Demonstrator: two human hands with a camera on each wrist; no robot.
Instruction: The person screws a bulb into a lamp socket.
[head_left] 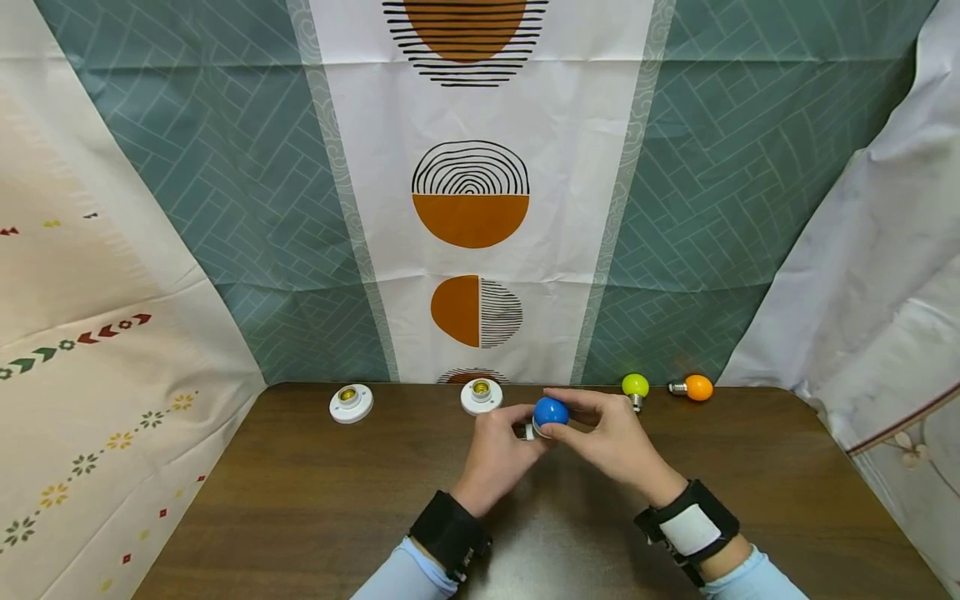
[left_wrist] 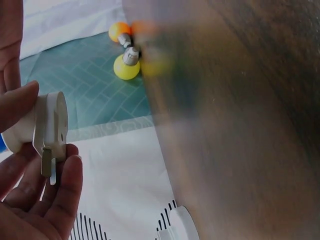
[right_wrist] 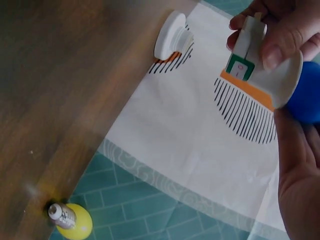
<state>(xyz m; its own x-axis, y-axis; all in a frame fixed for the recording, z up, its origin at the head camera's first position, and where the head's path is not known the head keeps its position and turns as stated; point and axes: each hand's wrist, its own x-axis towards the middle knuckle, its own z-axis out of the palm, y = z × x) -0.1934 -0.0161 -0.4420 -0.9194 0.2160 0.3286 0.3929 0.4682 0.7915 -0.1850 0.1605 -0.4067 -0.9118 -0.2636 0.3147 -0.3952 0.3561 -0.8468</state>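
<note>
Near the middle of the table's far half, my left hand [head_left: 497, 454] grips a white plug-in lamp holder [right_wrist: 275, 77]. In the left wrist view its flat metal prongs [left_wrist: 47, 162] stick out past the fingers. The right wrist view shows a small green-framed switch [right_wrist: 240, 68] on its side. A blue light bulb [head_left: 551, 412] sits at the holder's wide mouth, its base hidden inside. My right hand [head_left: 615, 433] pinches the bulb between thumb and fingers. Both hands are raised in front of me, close together.
Two round white lamp bases [head_left: 481, 396] [head_left: 351, 404] lie along the back edge of the brown table [head_left: 360, 508], left of my hands. Right of them lie a yellow-green bulb [head_left: 635, 384] and an orange bulb [head_left: 699, 387]. A patterned cloth [head_left: 480, 108] hangs behind.
</note>
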